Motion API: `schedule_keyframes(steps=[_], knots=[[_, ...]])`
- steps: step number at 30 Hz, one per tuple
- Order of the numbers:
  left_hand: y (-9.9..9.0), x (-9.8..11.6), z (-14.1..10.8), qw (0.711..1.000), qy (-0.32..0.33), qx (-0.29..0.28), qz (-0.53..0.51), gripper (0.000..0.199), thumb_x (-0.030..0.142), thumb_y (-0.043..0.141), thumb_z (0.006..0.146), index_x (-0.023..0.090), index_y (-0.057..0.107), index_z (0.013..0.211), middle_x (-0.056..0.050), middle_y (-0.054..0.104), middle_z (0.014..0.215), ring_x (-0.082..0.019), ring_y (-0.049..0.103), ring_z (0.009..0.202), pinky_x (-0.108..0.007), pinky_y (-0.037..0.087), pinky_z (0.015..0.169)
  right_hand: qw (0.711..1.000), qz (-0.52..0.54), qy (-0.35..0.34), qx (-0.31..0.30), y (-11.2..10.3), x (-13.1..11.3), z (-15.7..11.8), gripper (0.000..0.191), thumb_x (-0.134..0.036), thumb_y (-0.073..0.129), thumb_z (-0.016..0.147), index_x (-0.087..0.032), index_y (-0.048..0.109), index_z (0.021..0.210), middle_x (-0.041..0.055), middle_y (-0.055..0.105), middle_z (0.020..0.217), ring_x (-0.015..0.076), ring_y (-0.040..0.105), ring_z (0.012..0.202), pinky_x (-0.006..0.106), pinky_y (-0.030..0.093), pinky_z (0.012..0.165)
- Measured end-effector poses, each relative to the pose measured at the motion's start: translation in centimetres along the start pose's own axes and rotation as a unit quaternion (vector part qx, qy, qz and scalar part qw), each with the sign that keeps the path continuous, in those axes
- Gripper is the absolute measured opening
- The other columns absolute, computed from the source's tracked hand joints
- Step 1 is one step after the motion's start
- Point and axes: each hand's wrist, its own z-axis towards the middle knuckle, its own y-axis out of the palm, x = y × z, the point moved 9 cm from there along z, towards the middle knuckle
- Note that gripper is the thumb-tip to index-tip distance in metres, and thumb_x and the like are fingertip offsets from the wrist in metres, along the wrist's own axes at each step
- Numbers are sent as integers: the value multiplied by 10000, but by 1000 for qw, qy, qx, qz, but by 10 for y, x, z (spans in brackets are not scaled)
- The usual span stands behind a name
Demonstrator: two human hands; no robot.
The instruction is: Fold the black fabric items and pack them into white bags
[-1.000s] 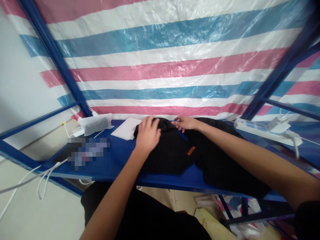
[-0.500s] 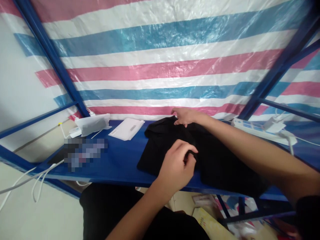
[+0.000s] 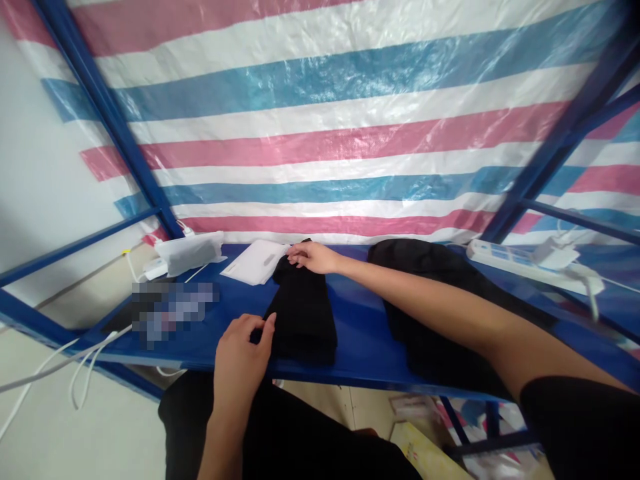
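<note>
A narrow folded black garment (image 3: 305,320) lies on the blue tabletop; its exact kind does not show. My left hand (image 3: 243,347) is at its near left edge, thumb and fingers curled together on the cloth. At its far end my right hand (image 3: 311,257) pinches the top of the fabric, fingertips bent down. My right forearm reaches across a second black cloth piece (image 3: 420,267), which lies loosely on the right side of the table and is partly covered by the arm.
White papers (image 3: 254,262) lie just left of the garment. Farther left are a white pouch (image 3: 190,252), cables and a blurred-out item (image 3: 175,307). A white power strip (image 3: 530,267) with plugs sits at the right. Blue frame posts (image 3: 125,153) and a striped sheet (image 3: 340,147) stand behind.
Both hands have moved left, carrying the folded black garment away from the other black cloth. A strip of blue tabletop now shows between the two pieces.
</note>
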Motion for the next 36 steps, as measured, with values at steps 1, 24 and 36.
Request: schedule_keyframes(steps=[1,24,36], knots=[[0,-2,1,1000,-4,0,11,390,508,613,1049,260,649,750,-51,760,981,-286,721,933,-423,527,855,1000,24,-7,3,-3,2,-3,196,-152,662,967,-187,753,1137,74,829,1052,201,790,946,330,657,838],[43,91,-79,913,270,-290,97,869,49,666,893,470,523,1639,-49,610,1625,-356,650,1429,-570,568,1149,966,-44,20,254,-89,60,-47,405,-555,539,1081,-211,736,998,84,808,1050,247,755,1000,383,602,945],[57,56,154,912,108,-376,-124,633,462,950,726,298,796,1318,-75,845,1108,-314,821,1000,-338,647,778,965,-1,82,249,-89,90,-45,188,-352,595,1043,-198,682,978,66,801,1003,185,747,869,333,609,870]])
